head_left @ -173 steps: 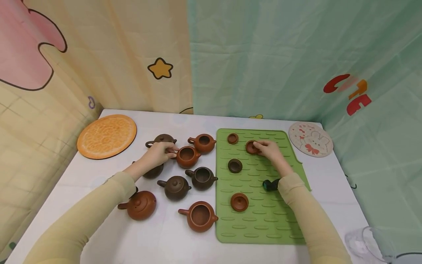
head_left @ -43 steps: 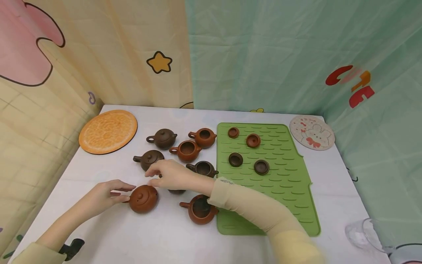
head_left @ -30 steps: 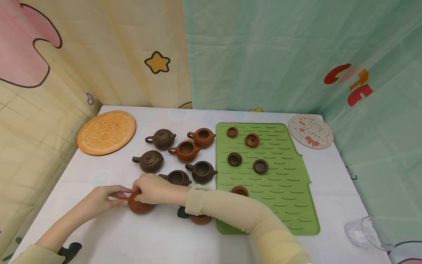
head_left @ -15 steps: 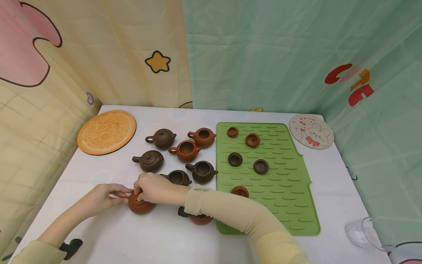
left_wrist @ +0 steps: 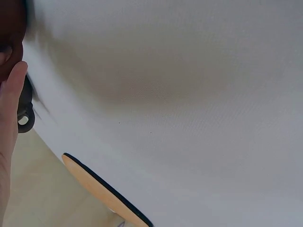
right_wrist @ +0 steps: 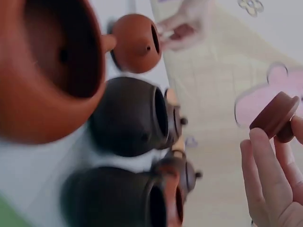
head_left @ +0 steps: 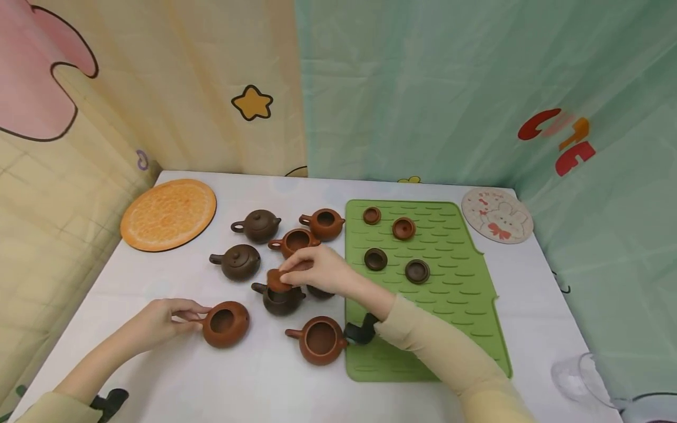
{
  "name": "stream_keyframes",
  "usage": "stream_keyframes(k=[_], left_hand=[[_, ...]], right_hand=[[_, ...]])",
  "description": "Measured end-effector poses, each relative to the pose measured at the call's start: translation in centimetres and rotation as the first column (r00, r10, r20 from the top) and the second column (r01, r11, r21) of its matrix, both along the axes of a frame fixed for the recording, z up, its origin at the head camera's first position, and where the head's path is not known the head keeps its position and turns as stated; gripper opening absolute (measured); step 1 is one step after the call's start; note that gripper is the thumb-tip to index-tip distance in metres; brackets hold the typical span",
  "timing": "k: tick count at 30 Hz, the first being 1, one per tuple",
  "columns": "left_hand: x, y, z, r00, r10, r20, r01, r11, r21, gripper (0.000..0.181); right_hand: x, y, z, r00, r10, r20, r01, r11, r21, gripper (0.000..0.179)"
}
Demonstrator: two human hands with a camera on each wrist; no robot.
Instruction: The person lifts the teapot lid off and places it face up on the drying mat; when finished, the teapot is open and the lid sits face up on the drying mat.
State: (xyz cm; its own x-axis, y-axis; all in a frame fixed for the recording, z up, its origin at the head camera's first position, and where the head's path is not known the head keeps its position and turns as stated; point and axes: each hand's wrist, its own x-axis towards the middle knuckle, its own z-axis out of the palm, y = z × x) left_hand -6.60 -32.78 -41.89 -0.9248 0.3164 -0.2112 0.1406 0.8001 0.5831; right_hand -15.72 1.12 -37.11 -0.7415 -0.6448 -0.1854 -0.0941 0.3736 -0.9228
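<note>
One red-brown lid (head_left: 278,279) is pinched in the fingers of the right hand (head_left: 317,271), lifted clear above a dark open teapot (head_left: 278,298), while the left hand (head_left: 158,320) steadies the now lidless red teapot (head_left: 224,324) by its handle, fingers curled round it. Judged step: lid removal, carry phase; next, the lid needs setting down on the green mat (head_left: 449,305), beyond the fingers, beside the four lids already lying there.

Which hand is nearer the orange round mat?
Left. The left hand rests at a lidless teapot below the orange mat; the right hand is farther right, holding a lid.
</note>
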Motion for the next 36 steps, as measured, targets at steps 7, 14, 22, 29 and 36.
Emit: stream_keyframes(k=[7, 14, 22, 29, 36], left_hand=[[-0.1, 0.1, 0.1, 1.0, 0.002, 0.01, -0.002, 1.0, -0.013, 0.027], [-0.2, 0.2, 0.1, 1.0, 0.003, 0.017, -0.003, 0.999, -0.033, 0.026], [0.0, 0.1, 0.0, 0.999, 0.028, 0.023, -0.027, 0.999, -0.038, 0.027], [0.3, 0.1, -0.3, 0.999, 0.036, 0.012, -0.036, 0.999, -0.014, 0.027], [0.0, 0.1, -0.1, 1.0, 0.025, 0.004, -0.025, 1.0, -0.018, 0.027]], right_hand=[[-0.5, 9.0, -2.3, 0.919, -0.167, 0.357, 0.255, 0.943, -0.214, 0.017], [0.6, 17.4, -5.3, 0.855, -0.166, 0.491, 0.358, 0.874, -0.329, 0.022], [2.1, 21.9, -6.8, 0.833, -0.238, 0.5, 0.408, 0.874, -0.264, 0.024], [3.4, 23.5, -6.6, 0.89, -0.265, 0.371, 0.299, 0.953, -0.037, 0.039], [5.1, 24.6, -6.2, 0.94, -0.223, 0.26, 0.175, 0.965, 0.195, 0.044]])
